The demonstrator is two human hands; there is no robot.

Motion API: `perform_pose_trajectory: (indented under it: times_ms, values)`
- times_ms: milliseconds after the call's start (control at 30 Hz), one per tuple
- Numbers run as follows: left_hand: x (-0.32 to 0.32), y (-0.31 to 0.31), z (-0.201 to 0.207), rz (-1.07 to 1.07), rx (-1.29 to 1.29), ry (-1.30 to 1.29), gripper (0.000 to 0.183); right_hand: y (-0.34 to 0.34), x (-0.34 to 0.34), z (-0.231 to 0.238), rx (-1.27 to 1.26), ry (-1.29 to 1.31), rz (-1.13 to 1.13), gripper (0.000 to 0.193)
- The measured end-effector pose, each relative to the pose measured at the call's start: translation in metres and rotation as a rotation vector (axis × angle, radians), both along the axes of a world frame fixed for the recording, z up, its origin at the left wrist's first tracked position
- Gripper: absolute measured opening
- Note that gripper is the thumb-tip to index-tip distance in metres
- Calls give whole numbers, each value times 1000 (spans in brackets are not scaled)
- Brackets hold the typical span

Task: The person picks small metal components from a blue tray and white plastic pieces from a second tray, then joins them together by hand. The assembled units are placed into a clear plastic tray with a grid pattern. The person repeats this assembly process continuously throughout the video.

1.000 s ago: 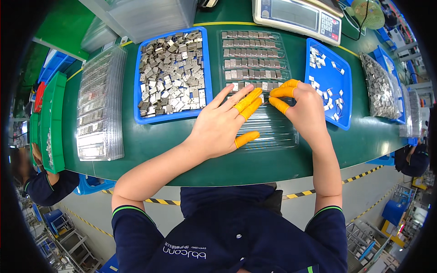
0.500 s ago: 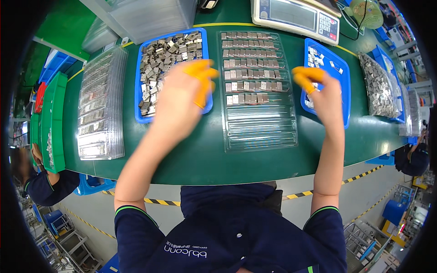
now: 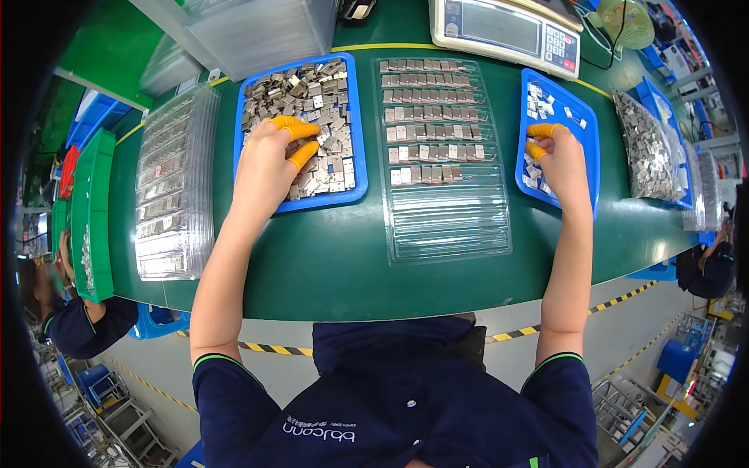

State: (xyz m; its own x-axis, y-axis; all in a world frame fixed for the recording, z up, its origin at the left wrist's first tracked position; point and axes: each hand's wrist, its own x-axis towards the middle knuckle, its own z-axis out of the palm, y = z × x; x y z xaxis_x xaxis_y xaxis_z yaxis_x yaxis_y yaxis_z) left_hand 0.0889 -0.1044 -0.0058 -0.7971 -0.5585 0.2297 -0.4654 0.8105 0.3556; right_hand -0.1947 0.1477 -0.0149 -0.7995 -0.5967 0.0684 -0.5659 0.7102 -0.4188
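Note:
My left hand [image 3: 264, 162], with yellow finger cots on its fingertips, is over the left blue tray [image 3: 361, 156] of small metal connector shells [image 3: 335, 129]. Its thumb and forefinger are a little apart, touching or just above the shells. My right hand [image 3: 563, 160], also in yellow finger cots, reaches into the right blue tray [image 3: 591, 140], where small white pieces [image 3: 538, 105] lie. Thumb and fingertips there are drawn together; whatever lies between them is hidden. Between the hands rests a clear plastic blister tray [image 3: 445, 226], with rows of metal connectors [image 3: 425, 154] in its far part.
A stack of clear trays [image 3: 175, 179] stands left, beside a green bin [image 3: 94, 210]. A weighing scale [image 3: 507, 31] sits at the back. To the right lies a clear bag of metal parts [image 3: 647, 148]. Another person's arm [image 3: 86, 308] shows at far left.
My left hand has moved left and slightly down over the shells, its forefinger and thumb now near them. My right hand has shifted slightly right into the white pieces, fingertips closer together.

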Motion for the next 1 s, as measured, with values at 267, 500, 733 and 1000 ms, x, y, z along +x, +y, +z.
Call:
perform_pose_trajectory:
  times_ms: [267, 500, 733, 1000]
  values:
    - [-6, 3, 3, -86, 200, 107, 20, -2, 14, 11, -27, 76, -27, 23]
    - [-2, -4, -4, -49, 378, 211, 23, -3, 5, 14, -290, 39, -71, 18]
    - [-3, -1, -2, -2, 354, 407, 24, -4, 6, 17, -536, -124, -127, 19]
    - [-1, -6, -3, 156, 773, 634, 24, -12, 20, 22, -701, -424, 2, 21]
